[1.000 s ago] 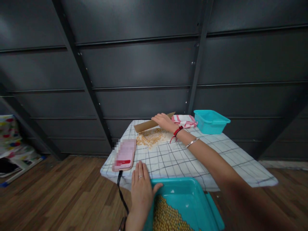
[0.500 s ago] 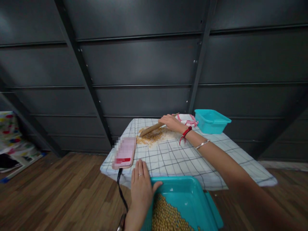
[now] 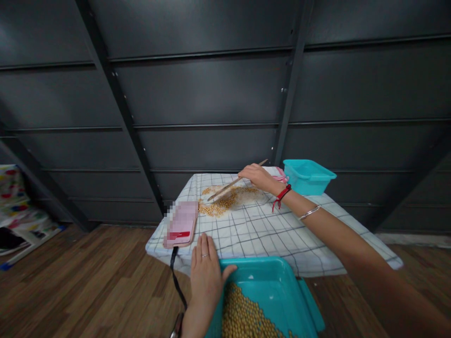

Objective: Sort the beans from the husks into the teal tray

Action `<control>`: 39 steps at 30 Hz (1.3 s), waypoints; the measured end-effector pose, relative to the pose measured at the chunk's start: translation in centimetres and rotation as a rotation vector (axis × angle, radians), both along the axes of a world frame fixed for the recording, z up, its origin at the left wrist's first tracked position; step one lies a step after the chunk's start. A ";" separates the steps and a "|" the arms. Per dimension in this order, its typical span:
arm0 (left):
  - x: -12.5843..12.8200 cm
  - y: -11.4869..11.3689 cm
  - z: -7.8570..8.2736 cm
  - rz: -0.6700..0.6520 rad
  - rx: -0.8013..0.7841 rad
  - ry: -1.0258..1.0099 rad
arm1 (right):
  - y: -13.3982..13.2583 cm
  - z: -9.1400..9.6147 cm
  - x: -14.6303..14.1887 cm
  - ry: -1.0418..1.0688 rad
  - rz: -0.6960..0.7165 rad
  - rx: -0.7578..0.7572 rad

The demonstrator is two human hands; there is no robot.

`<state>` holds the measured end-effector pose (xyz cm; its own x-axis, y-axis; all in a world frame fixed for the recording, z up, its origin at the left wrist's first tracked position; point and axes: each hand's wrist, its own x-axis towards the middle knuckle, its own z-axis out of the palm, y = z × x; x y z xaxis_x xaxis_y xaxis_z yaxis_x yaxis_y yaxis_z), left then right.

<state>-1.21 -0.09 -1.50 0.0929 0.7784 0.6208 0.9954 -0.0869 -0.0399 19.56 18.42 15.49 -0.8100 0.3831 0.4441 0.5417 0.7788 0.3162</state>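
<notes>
the right hand [image 3: 260,177] is closed around a thin brown strip [image 3: 222,190], tilted with its left end down among loose yellow beans [image 3: 218,209] on the far part of the checked tabletop [image 3: 257,234]. the left hand [image 3: 206,277] lies flat, fingers straight and together, thumb spread over the left rim of the near teal bin [image 3: 260,264]. that bin holds a heap of yellowish beans [image 3: 246,317] banked along its left side, leaving the right of its floor bare. a pink phone [image 3: 181,223] lies left of the loose beans. at the far right stands a smaller teal bin [image 3: 310,183], its bottom hidden, beside a pink-and-white cloth [image 3: 282,177].
</notes>
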 end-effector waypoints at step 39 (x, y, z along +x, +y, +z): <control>0.1 0.1 0.0 0.002 0.018 0.016 | -0.5 -0.1 -2.6 -0.101 0.254 0.205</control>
